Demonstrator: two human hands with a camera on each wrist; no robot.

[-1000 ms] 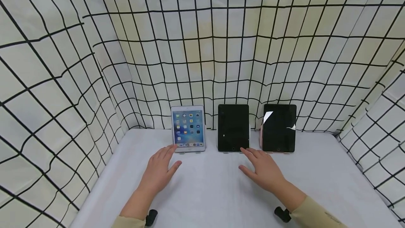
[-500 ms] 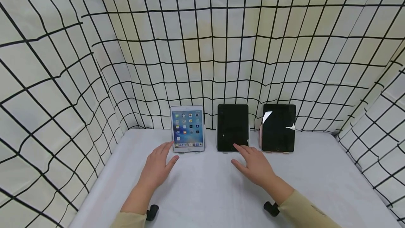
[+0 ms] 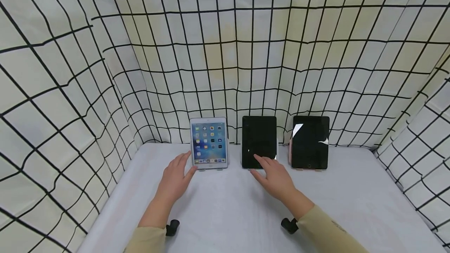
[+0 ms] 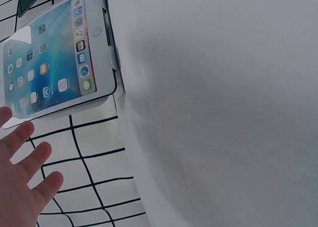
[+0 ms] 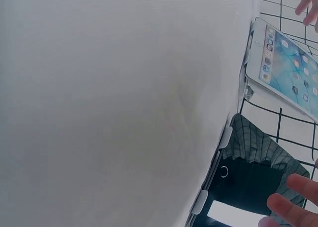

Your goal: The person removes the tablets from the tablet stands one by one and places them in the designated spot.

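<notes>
A white tablet (image 3: 209,142) with a lit screen of app icons leans upright on a stand at the left of the row. Beside its lower left edge is my left hand (image 3: 174,177), fingers spread, and in the left wrist view the fingers (image 4: 42,157) hold nothing. A black tablet (image 3: 259,136) with a dark screen stands in the middle. In front of its lower part hovers my right hand (image 3: 275,179), fingers loosely extended; whether a fingertip touches the glass I cannot tell. Another dark-screened tablet (image 3: 310,142) with a pinkish edge stands at the right.
A white cloth covers the table (image 3: 228,214). White walls (image 3: 225,57) with black grid lines rise behind the tablets and on both sides. Small clear stand lips (image 5: 226,137) hold the middle tablet's lower edge. Black wrist mounts (image 3: 290,225) sit at both wrists.
My right hand has moved left, from the middle tablet's lower right corner to in front of its lower part. My left hand has shifted slightly forward and up beside the white tablet. The tablets stay put.
</notes>
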